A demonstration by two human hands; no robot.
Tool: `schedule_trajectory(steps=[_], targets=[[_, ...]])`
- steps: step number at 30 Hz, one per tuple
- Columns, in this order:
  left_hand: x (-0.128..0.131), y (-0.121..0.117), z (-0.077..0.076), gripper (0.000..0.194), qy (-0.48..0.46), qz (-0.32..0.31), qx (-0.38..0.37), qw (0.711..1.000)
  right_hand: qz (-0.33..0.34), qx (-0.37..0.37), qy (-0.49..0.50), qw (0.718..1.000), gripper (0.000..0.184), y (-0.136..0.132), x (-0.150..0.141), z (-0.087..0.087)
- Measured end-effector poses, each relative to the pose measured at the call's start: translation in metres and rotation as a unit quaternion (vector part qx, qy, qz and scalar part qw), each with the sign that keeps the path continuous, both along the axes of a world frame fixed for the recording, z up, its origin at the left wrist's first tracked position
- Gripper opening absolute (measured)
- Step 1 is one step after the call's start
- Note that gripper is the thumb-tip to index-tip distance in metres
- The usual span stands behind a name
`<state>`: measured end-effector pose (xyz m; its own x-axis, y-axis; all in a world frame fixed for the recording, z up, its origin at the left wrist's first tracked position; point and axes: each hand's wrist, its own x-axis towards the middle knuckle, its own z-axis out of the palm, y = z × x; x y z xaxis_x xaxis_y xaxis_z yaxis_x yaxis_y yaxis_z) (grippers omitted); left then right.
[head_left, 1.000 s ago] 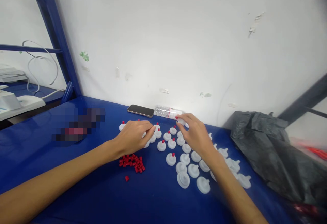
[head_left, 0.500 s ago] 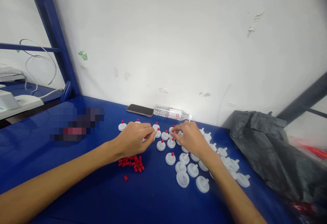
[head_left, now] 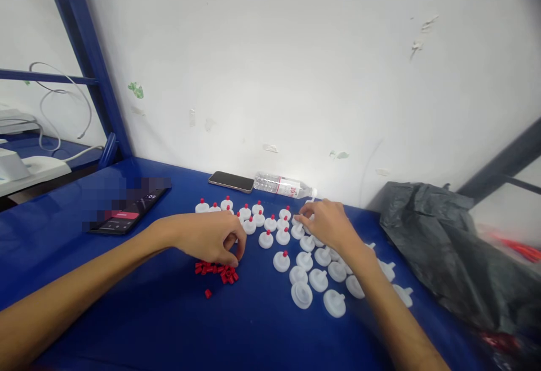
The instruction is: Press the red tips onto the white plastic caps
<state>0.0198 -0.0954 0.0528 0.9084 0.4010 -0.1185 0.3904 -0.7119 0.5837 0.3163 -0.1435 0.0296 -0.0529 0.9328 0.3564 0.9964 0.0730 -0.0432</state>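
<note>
- Small red plastic caps [head_left: 229, 275] lie piled on the blue worktop [head_left: 253, 331], under the fingertips of the left hand [head_left: 211, 237] – its fingers are curled, but a grip I cannot tell.
- White round plastic discs with stems [head_left: 335, 304] lie around the right hand [head_left: 327, 222] – fingers bent, grip also unclear.

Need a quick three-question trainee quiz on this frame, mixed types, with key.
1. Which hand is nearer the pile of loose red caps?
2. True or false: the bottle is standing upright.
3. Fill in the blank: seen from the camera, the dark bag lies to the ____ of the white discs.

Key:
1. The left hand; the right hand is over by the white discs.
2. False; it lies on its side.
3. Right.
</note>
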Motion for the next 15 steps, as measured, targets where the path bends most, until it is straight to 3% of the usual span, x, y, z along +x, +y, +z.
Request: schedule_trajectory(steps=[8, 15], targets=[[0.005, -0.015, 0.001, 0.006, -0.011, 0.020, -0.064, 0.998, 0.006, -0.009, -0.007, 1.000, 0.015, 0.005, 0.005, -0.021], [0.006, -0.017, 0.002, 0.012, -0.041, 0.017, -0.083, 0.996, 0.006, 0.035, 0.021, 0.999, 0.018, 0.001, 0.001, -0.006]])
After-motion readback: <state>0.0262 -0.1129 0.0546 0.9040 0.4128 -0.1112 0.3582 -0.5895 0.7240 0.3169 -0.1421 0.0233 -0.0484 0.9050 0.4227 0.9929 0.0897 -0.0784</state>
